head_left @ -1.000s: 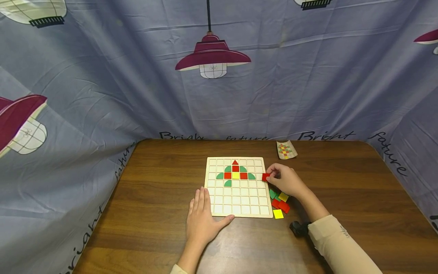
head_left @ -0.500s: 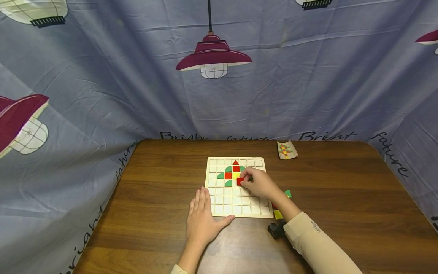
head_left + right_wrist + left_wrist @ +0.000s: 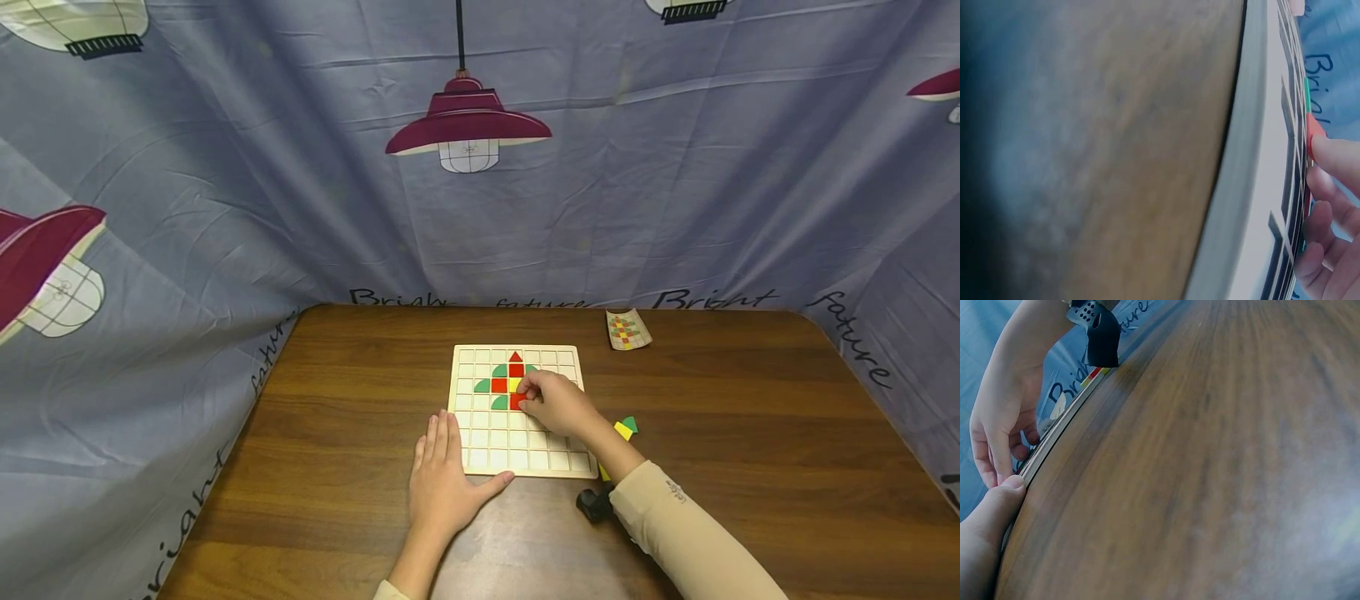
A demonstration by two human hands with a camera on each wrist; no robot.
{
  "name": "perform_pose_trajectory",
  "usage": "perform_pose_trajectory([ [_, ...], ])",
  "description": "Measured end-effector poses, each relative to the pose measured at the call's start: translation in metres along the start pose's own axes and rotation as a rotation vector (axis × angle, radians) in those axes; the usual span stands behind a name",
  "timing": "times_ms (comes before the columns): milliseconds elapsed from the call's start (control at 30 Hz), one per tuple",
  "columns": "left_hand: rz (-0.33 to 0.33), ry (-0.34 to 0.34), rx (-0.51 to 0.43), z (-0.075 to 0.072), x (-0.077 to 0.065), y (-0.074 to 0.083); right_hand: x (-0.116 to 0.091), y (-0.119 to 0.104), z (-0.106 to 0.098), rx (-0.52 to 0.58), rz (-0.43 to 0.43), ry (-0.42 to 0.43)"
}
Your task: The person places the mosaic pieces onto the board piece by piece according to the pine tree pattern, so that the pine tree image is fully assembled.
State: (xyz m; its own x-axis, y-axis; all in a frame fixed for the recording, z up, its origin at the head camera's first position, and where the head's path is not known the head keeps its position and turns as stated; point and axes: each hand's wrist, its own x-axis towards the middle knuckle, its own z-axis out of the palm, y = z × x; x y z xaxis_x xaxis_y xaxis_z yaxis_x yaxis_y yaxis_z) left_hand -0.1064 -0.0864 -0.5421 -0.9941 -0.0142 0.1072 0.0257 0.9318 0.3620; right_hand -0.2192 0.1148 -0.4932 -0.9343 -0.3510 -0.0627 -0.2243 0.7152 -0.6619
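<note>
A pale gridded board (image 3: 487, 458) lies on the table, bearing red, green and yellow tiles in a tree-like pattern. At its top is a red triangle tile (image 3: 516, 357). My right hand (image 3: 561, 407) pinches a red square tile (image 3: 517, 402) just below the yellow square tile (image 3: 513, 385) and right of a green quarter-round tile (image 3: 499, 403). In the right wrist view, thumb and fingertips meet that red tile at the board's surface. My left hand (image 3: 441, 479) rests with straight fingers along the board's left edge, its thumb at the front edge. My right hand hides the pattern's right side.
Loose yellow tiles (image 3: 622, 430) and a green tile (image 3: 630, 424) lie right of the board, partly behind my right forearm. A small pattern card (image 3: 628, 330) is at the table's back. A black wrist camera (image 3: 594, 504) hangs by the right sleeve. A printed curtain (image 3: 480, 242) stands behind.
My right hand has carried the red square tile leftward from the board's right edge, then slightly lower, into the cell below the yellow tile. The left hand has stayed put.
</note>
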Motion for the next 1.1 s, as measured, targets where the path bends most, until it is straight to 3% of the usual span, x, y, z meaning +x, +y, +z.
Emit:
perform_pose_trajectory([
  [800, -0.003, -0.006, -0.004, 0.000, 0.000, -0.001, -0.001, -0.003, 0.005, -0.092, 0.007, 0.031],
  [1100, -0.005, -0.002, -0.005, 0.001, 0.000, 0.001, -0.010, 0.000, -0.006, -0.091, -0.029, 0.006],
])
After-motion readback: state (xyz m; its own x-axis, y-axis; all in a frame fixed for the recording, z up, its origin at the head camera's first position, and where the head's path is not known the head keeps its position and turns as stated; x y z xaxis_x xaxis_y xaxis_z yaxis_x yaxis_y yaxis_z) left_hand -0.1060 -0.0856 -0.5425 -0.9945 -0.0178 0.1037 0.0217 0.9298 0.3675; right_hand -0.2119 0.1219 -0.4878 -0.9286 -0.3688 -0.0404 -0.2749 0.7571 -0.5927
